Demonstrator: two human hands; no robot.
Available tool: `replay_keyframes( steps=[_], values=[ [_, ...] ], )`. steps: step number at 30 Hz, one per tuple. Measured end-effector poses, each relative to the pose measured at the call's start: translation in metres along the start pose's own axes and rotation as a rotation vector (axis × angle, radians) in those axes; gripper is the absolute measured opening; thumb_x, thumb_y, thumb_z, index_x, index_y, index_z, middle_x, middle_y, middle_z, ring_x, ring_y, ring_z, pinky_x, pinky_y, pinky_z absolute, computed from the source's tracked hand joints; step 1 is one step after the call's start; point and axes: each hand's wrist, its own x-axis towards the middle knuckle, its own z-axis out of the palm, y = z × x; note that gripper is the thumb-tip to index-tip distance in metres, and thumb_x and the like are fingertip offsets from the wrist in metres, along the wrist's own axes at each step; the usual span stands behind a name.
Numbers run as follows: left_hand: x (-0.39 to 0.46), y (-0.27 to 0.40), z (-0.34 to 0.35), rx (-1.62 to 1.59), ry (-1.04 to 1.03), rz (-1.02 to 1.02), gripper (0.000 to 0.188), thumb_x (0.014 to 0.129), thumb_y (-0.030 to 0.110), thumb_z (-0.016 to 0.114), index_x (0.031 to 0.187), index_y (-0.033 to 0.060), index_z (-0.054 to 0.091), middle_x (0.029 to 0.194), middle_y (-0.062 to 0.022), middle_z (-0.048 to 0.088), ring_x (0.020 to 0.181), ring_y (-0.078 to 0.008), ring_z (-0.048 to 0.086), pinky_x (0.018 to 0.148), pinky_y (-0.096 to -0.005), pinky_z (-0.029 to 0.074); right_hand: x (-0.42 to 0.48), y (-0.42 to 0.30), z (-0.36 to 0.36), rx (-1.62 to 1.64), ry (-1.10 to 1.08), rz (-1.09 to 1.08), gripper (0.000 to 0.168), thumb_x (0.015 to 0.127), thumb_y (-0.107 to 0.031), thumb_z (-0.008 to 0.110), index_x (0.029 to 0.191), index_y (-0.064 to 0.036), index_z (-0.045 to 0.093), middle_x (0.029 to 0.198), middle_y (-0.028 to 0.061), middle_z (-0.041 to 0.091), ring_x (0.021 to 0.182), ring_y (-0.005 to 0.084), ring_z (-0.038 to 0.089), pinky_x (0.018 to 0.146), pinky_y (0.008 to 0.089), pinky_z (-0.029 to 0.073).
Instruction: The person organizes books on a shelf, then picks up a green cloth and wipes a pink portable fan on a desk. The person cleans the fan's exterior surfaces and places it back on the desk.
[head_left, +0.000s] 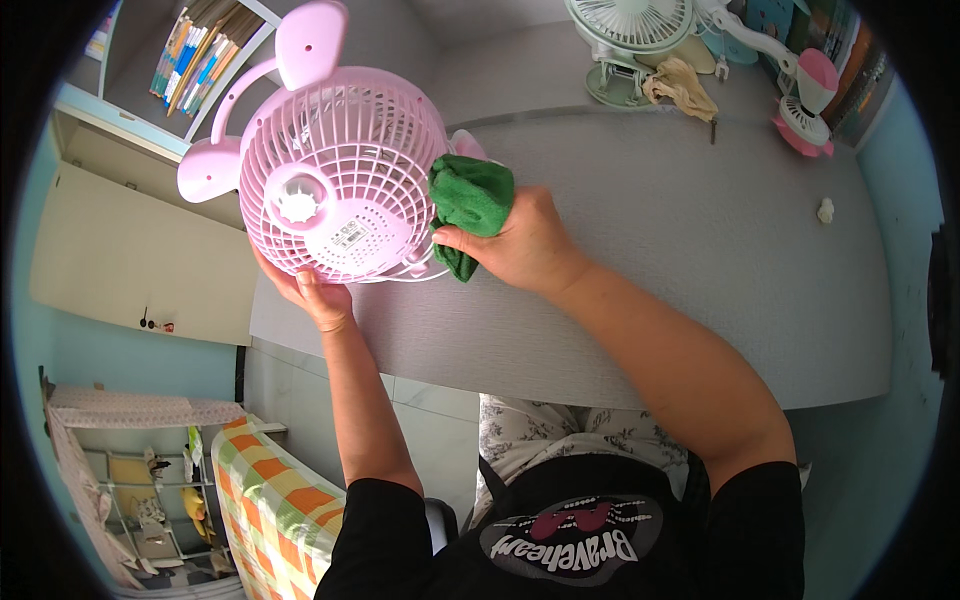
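A pink plastic electric fan (352, 150) is tilted above the desk with the back of its grille and a white knob (298, 204) facing me. My left hand (311, 292) grips the lower rim of the grille. Bunched in my right hand (525, 240) is a green cloth (472, 196), which lies against the right side of the grille. A white power cord (420, 277) loops below the fan. The pink stand (221, 127) with its rounded feet juts out at the upper left.
A green clip-on fan (637, 30), a crumpled beige cloth (681, 86) and a pink-and-white small fan (804, 124) stand at the back of the grey desk (675, 225). A white crumpled scrap (826, 211) lies at right. Books (195, 60) fill a shelf at upper left.
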Motion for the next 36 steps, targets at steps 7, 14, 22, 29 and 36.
replay_keyframes(
  steps=[7, 14, 22, 29, 36],
  values=[
    [0.000, 0.002, 0.001, -0.043, 0.025, -0.051, 0.098, 0.077, 0.052, 0.065, 0.146, -0.0016, 0.021, 0.144, -0.0187, 0.035, 0.129, -0.0304, 0.041, 0.106, -0.0453, 0.037, -0.004, 0.000, 0.004, 0.017, 0.020, 0.037, 0.032, 0.071, -0.022, 0.080, 0.094, -0.006, 0.066, 0.077, 0.0135, 0.068, 0.068, 0.0304, 0.067, 0.063, 0.0362, 0.054],
    [0.007, 0.009, 0.001, -0.058, -0.007, -0.078, 0.097, 0.076, 0.048, 0.070, 0.145, -0.0021, 0.023, 0.143, -0.0172, 0.036, 0.129, -0.0282, 0.040, 0.107, -0.0420, 0.035, 0.000, 0.005, -0.001, 0.335, 0.074, 0.395, 0.035, 0.073, -0.013, 0.075, 0.104, 0.000, 0.064, 0.091, 0.0115, 0.070, 0.081, 0.0199, 0.067, 0.074, 0.0337, 0.053],
    [-0.001, 0.032, 0.009, -0.056, -0.015, -0.117, 0.105, 0.072, 0.043, 0.079, 0.147, -0.0001, 0.020, 0.145, -0.0152, 0.034, 0.132, -0.0271, 0.037, 0.110, -0.0414, 0.031, 0.017, 0.001, -0.029, 0.197, 0.184, 0.463, 0.030, 0.076, -0.029, 0.079, 0.093, -0.005, 0.070, 0.087, 0.0066, 0.071, 0.080, 0.0177, 0.066, 0.073, 0.0318, 0.051],
    [-0.009, 0.042, 0.016, -0.025, -0.017, -0.131, 0.111, 0.068, 0.038, 0.085, 0.148, 0.0016, 0.017, 0.146, -0.0155, 0.033, 0.134, -0.0271, 0.035, 0.111, -0.0414, 0.029, 0.026, 0.011, -0.048, -0.394, 0.251, 0.485, 0.041, 0.077, -0.044, 0.073, 0.094, -0.007, 0.068, 0.089, 0.0100, 0.070, 0.085, 0.0290, 0.066, 0.077, 0.0395, 0.051],
    [-0.003, 0.040, 0.016, -0.054, 0.005, -0.141, 0.096, 0.074, 0.025, 0.081, 0.146, 0.0003, 0.023, 0.141, -0.0147, 0.039, 0.126, -0.0255, 0.043, 0.107, -0.0384, 0.034, 0.029, 0.001, -0.051, -0.686, 0.166, 0.548, 0.034, 0.080, -0.032, 0.070, 0.103, -0.009, 0.064, 0.111, 0.0091, 0.063, 0.100, 0.0309, 0.062, 0.084, 0.0425, 0.050]
  ],
)
